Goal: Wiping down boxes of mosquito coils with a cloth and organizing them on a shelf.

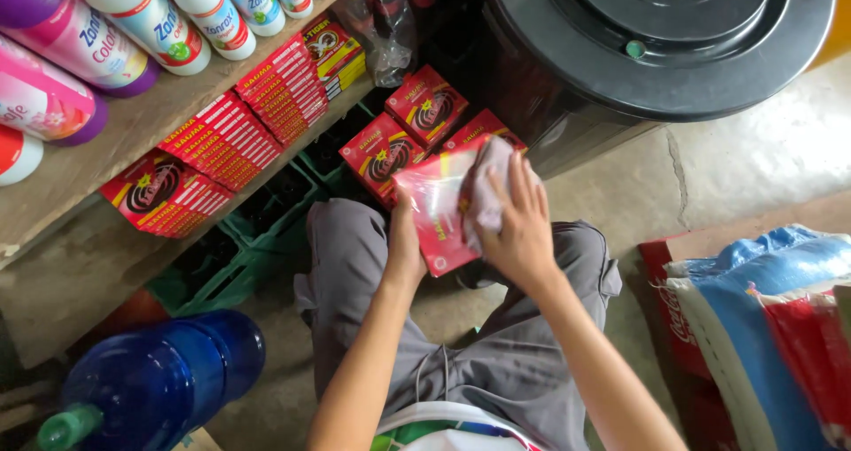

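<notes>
Left hand's fingers behind the red packet (436,213), packet's middle under a cloth (486,189), motion-blurred.

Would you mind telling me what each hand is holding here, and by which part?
The left hand grips a flat red box by its lower left edge. The right hand presses a crumpled cloth against the box's face.

Red box (436,213) between left hand (406,247) and cloth-wiping right hand (519,229)
</notes>
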